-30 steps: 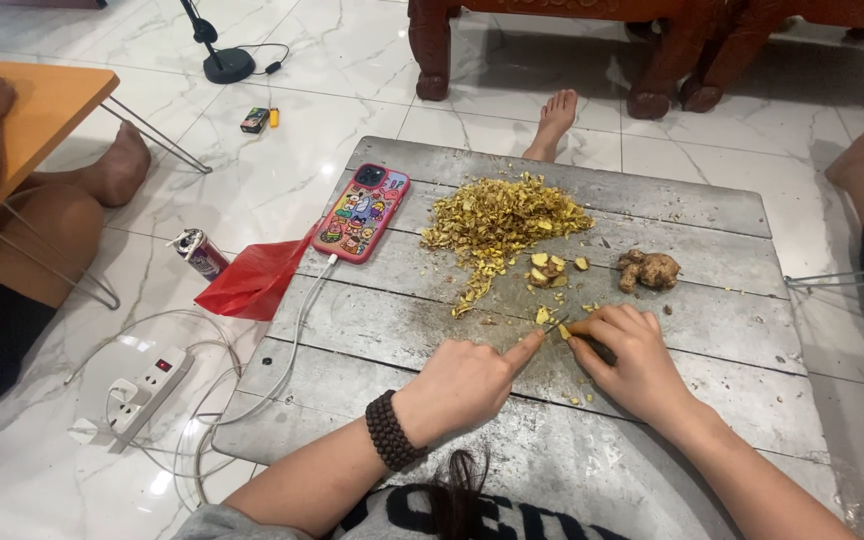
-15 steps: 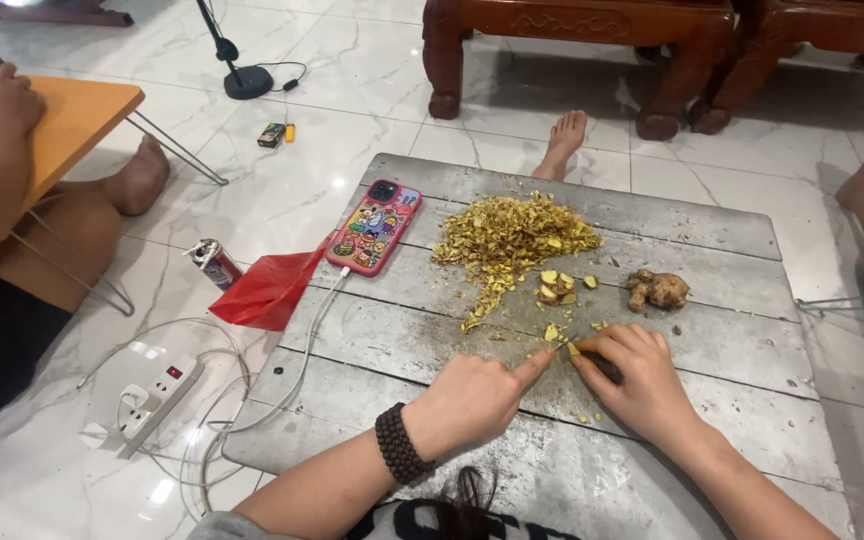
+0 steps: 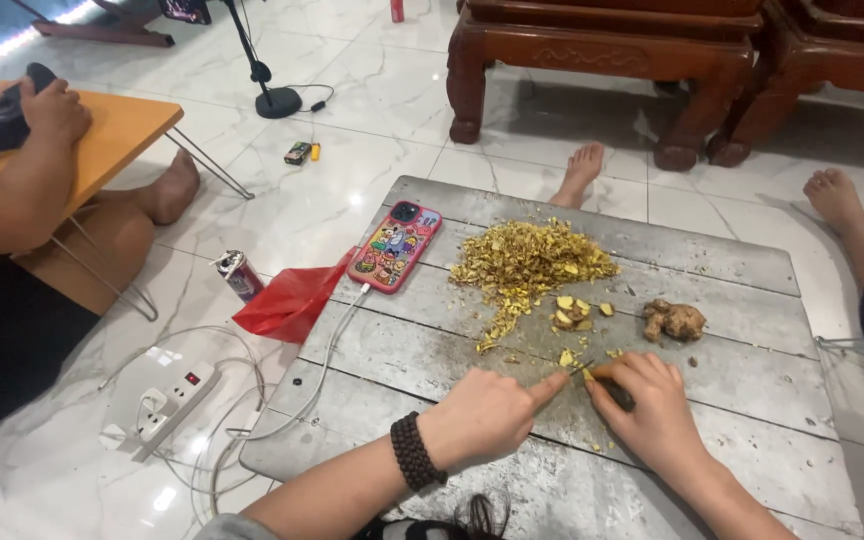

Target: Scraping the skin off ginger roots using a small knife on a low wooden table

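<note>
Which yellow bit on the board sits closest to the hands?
The small yellow piece just above the left hand's fingertip. The cluster of slices and the big chopped pile lie farther up the metal board.

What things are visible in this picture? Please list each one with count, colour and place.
board: one, grey wood, on floor
yellow chopped pile: one, board centre
yellow slices: few, beside pile
whole root: one, brown, right of slices
phone: one, colourful case, board's left edge, cable attached
red bag: one, floor, left of board
can: one, near bag
power strip: one, white, floor
left hand: one, finger at cutting spot
right hand: one, gripping dark handle
</note>
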